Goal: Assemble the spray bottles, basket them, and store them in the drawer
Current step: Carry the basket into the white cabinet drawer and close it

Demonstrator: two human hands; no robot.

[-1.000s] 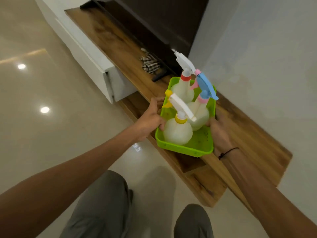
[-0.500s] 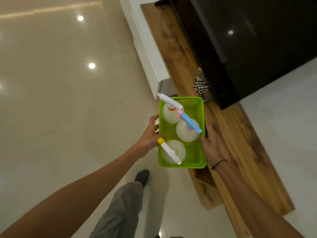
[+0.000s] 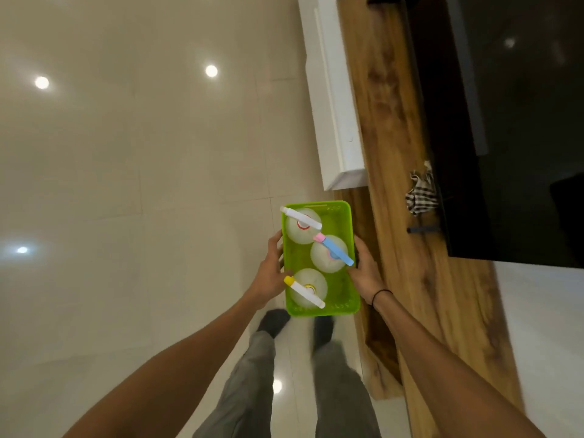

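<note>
A green plastic basket hangs in the air over the floor, left of the wooden shelf. My left hand grips its left wall and my right hand grips its right wall. Three round white spray bottles stand upright inside. The far one has a white trigger head with a red collar. The middle one carries a blue and pink head. The near one has a white head with a yellow nozzle.
A long wooden shelf runs along the right, with a white open drawer projecting from it above the basket. A striped cloth lies on the shelf beside a dark panel. My legs stand on glossy tile floor.
The basket with the bottles has come off the shelf and moved left over the floor, still held by both hands. The view now looks more steeply down.
</note>
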